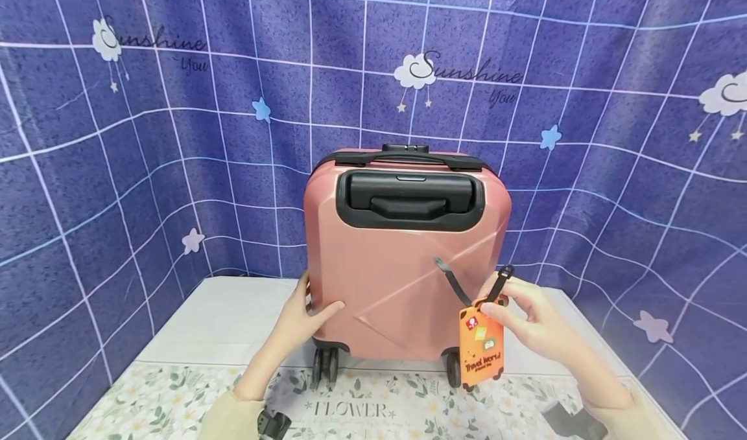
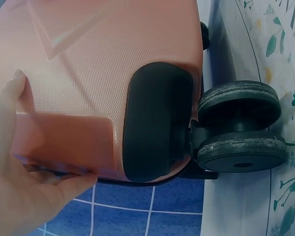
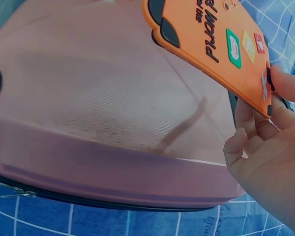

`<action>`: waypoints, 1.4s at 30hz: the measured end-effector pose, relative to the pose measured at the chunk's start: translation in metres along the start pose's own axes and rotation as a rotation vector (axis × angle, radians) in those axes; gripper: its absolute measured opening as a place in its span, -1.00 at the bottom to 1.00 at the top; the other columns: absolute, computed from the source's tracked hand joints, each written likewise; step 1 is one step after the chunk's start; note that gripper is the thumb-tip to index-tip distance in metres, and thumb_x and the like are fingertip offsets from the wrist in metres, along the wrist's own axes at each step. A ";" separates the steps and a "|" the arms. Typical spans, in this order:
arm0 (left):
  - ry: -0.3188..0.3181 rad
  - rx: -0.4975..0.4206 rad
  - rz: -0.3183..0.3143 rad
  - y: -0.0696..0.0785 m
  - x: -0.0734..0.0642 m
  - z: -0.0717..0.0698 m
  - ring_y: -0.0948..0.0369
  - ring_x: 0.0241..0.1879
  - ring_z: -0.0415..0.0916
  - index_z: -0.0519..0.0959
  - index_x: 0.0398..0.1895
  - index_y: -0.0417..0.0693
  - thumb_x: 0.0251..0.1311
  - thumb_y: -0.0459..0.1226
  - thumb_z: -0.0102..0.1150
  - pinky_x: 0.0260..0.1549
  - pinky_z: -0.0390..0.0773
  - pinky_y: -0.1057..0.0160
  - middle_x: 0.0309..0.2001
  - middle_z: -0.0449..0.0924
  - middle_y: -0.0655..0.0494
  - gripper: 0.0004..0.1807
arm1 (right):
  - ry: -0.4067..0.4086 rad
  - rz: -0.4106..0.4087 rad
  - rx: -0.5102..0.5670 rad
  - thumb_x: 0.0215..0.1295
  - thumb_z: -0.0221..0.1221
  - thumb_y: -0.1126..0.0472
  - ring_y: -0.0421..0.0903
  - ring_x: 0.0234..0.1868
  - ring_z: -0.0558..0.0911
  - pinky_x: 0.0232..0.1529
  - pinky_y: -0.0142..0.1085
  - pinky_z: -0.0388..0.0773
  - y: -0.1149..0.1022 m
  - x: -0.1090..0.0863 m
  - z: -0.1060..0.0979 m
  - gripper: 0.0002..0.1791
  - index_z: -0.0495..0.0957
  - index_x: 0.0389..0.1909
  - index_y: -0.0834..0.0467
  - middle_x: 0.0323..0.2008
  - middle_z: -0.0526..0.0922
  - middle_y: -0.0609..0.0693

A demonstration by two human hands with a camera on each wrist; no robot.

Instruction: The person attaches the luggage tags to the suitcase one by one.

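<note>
A pink hard-shell suitcase (image 1: 391, 278) stands upright on its wheels, its recessed black handle (image 1: 411, 205) facing me. My left hand (image 1: 300, 320) holds its lower left side, thumb on the front face and fingers around the side. In the left wrist view a black double wheel (image 2: 241, 152) sits beyond that hand (image 2: 34, 191). With my right hand (image 1: 537, 317) I pinch an orange luggage tag (image 1: 481, 352) by its top end, before the suitcase's lower right. The tag's black strap (image 1: 455, 288) is unfastened, its two ends apart, the buckle end upward. In the right wrist view, the tag (image 3: 221, 54) is tilted.
Under the suitcase lies a floral cloth (image 1: 350, 401) printed with FLOWER, and behind it a white surface (image 1: 227, 310). A blue grid-patterned curtain (image 1: 233, 168) hangs around the back and sides. A black carry handle (image 1: 408, 159) and a lock (image 1: 405, 148) are on the suitcase's top.
</note>
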State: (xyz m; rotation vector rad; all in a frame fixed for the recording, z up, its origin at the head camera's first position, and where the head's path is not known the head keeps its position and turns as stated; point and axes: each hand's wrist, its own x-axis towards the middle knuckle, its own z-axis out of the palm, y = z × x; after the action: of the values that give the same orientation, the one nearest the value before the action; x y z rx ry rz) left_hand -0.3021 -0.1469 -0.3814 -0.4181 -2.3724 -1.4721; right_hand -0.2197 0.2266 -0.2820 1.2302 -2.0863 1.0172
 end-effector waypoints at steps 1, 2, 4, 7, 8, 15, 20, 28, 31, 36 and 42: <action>-0.001 0.002 0.003 0.000 0.000 0.000 -0.06 0.31 0.24 -0.08 0.46 -0.02 0.01 -0.04 0.36 0.19 0.39 -0.04 0.34 0.21 -0.14 0.05 | 0.005 -0.005 -0.010 0.06 0.17 0.58 -0.29 -0.28 0.49 -0.18 -0.50 0.43 0.000 0.002 -0.001 -0.64 0.55 -0.27 0.06 -0.36 0.55 -0.12; -0.003 0.001 0.002 0.000 0.000 0.000 -0.06 0.31 0.24 -0.08 0.46 -0.02 0.01 -0.04 0.36 0.19 0.38 -0.04 0.34 0.20 -0.14 0.05 | 0.007 -0.005 -0.019 0.07 0.18 0.57 -0.29 -0.28 0.49 -0.19 -0.50 0.42 -0.001 0.004 -0.002 -0.65 0.55 -0.27 0.06 -0.36 0.55 -0.12; -0.006 0.005 0.002 0.000 0.000 0.000 -0.08 0.31 0.23 -0.10 0.47 -0.03 0.02 -0.03 0.35 0.20 0.38 -0.05 0.35 0.19 -0.15 0.05 | 0.006 -0.005 -0.026 0.08 0.17 0.56 -0.29 -0.28 0.48 -0.23 -0.48 0.41 -0.003 0.009 -0.005 -0.67 0.55 -0.27 0.05 -0.36 0.55 -0.12; -0.011 0.012 -0.012 -0.001 0.000 0.000 -0.10 0.32 0.22 -0.11 0.47 -0.03 0.02 -0.01 0.34 0.20 0.38 -0.05 0.36 0.16 -0.17 0.06 | 0.007 0.001 -0.042 0.11 0.17 0.54 -0.30 -0.26 0.49 -0.21 -0.49 0.42 -0.005 0.017 -0.010 -0.69 0.56 -0.26 0.07 -0.35 0.56 -0.12; -0.014 0.015 -0.015 0.000 -0.001 0.000 -0.11 0.32 0.22 -0.11 0.47 -0.04 0.03 -0.01 0.34 0.20 0.37 -0.06 0.36 0.15 -0.18 0.06 | 0.004 0.002 -0.036 0.12 0.16 0.54 -0.30 -0.25 0.49 -0.21 -0.49 0.43 -0.006 0.020 -0.012 -0.70 0.55 -0.26 0.08 -0.35 0.56 -0.12; -0.013 0.026 -0.026 -0.002 -0.002 0.002 -0.13 0.31 0.22 -0.12 0.47 -0.06 0.04 0.00 0.32 0.19 0.38 -0.06 0.37 0.13 -0.20 0.05 | 0.022 -0.011 -0.033 0.15 0.13 0.55 -0.28 -0.17 0.53 -0.14 -0.50 0.46 -0.015 0.037 -0.021 -0.75 0.55 -0.24 0.18 -0.30 0.59 -0.10; -0.004 0.045 -0.032 -0.003 -0.003 0.001 -0.08 0.31 0.24 -0.12 0.47 -0.05 0.03 0.03 0.32 0.19 0.39 -0.02 0.37 0.15 -0.16 0.07 | 0.046 0.018 -0.053 0.19 0.11 0.52 -0.30 -0.24 0.50 -0.24 -0.49 0.47 -0.018 0.048 -0.024 -0.79 0.55 -0.23 0.22 -0.29 0.57 -0.18; -0.003 0.061 -0.039 -0.001 -0.003 0.001 -0.07 0.31 0.24 -0.14 0.48 -0.02 0.03 0.06 0.31 0.19 0.39 -0.01 0.37 0.16 -0.16 0.09 | 0.079 0.163 -0.029 0.34 0.00 0.43 -0.32 -0.28 0.52 -0.22 -0.56 0.54 -0.023 0.073 -0.036 -0.86 0.52 -0.19 0.34 -0.31 0.54 -0.23; -0.005 0.062 -0.048 -0.001 -0.003 0.000 -0.08 0.31 0.24 -0.15 0.48 -0.01 0.02 0.07 0.31 0.20 0.39 -0.01 0.37 0.16 -0.16 0.09 | 0.099 0.162 -0.080 0.33 0.02 0.42 -0.32 -0.36 0.51 -0.31 -0.57 0.52 -0.021 0.082 -0.038 -0.88 0.52 -0.24 0.35 -0.38 0.52 -0.20; 0.000 0.061 -0.059 -0.001 -0.003 0.000 -0.07 0.31 0.24 -0.14 0.48 -0.01 0.02 0.06 0.32 0.21 0.38 0.00 0.36 0.18 -0.15 0.08 | 0.121 0.187 -0.151 0.32 0.05 0.39 -0.35 -0.41 0.49 -0.37 -0.58 0.49 -0.020 0.098 -0.040 -0.88 0.54 -0.27 0.35 -0.39 0.55 0.00; 0.007 0.064 -0.048 -0.001 -0.003 0.002 -0.09 0.28 0.29 -0.11 0.47 -0.06 0.02 0.04 0.32 0.18 0.41 -0.01 0.34 0.21 -0.18 0.07 | 0.103 0.296 -0.056 0.39 0.01 0.23 -0.34 -0.34 0.55 -0.30 -0.54 0.54 -0.020 0.112 -0.047 -0.71 0.52 -0.01 0.32 -0.28 0.59 -0.11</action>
State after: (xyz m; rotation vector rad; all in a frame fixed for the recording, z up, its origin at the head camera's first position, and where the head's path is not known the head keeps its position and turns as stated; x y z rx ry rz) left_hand -0.3002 -0.1457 -0.3836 -0.3413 -2.4328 -1.4109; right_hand -0.2508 0.2016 -0.1660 0.8390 -2.2416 1.1144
